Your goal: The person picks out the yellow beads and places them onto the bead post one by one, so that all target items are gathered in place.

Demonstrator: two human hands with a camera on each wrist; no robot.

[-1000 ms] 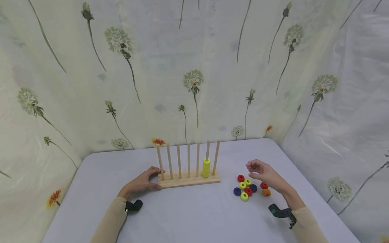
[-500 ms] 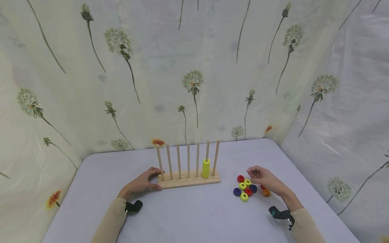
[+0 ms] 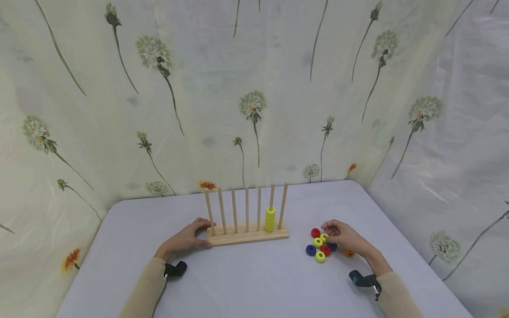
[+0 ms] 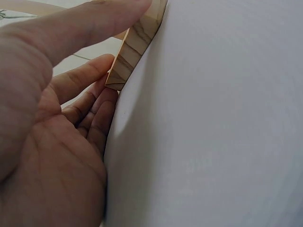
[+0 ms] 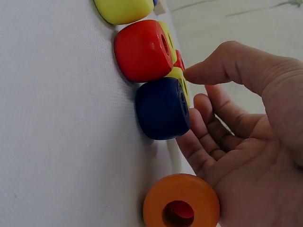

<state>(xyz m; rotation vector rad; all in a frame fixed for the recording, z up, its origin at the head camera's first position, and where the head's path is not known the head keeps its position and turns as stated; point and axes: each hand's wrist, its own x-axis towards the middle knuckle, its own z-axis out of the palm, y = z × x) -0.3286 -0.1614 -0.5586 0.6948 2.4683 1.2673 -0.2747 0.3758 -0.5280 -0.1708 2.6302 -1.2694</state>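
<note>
My left hand point(image 3: 184, 237) grips the left end of a wooden peg stand point(image 3: 248, 238), thumb at the front edge and fingers behind. Several yellow beads point(image 3: 270, 220) are stacked on its second peg from the right. Low over the loose beads hovers my right hand point(image 3: 347, 238), thumb and fingers apart. Its thumb tip is right at a yellow bead point(image 5: 176, 74) in the right wrist view, and its fingers reach behind a blue bead point(image 5: 160, 109). An orange bead point(image 5: 181, 201) lies below the palm there; through its hole shows something red.
Loose beads to the right of the stand include a red bead point(image 3: 315, 232), a blue bead point(image 3: 311, 250) and a yellow bead point(image 3: 320, 256). They lie on a white-covered table point(image 3: 246, 282). A flower-printed curtain point(image 3: 199, 110) hangs behind it.
My right hand has come down and closer over the loose beads, now covering a red bead that showed before. The left hand and the stand have stayed in place.
</note>
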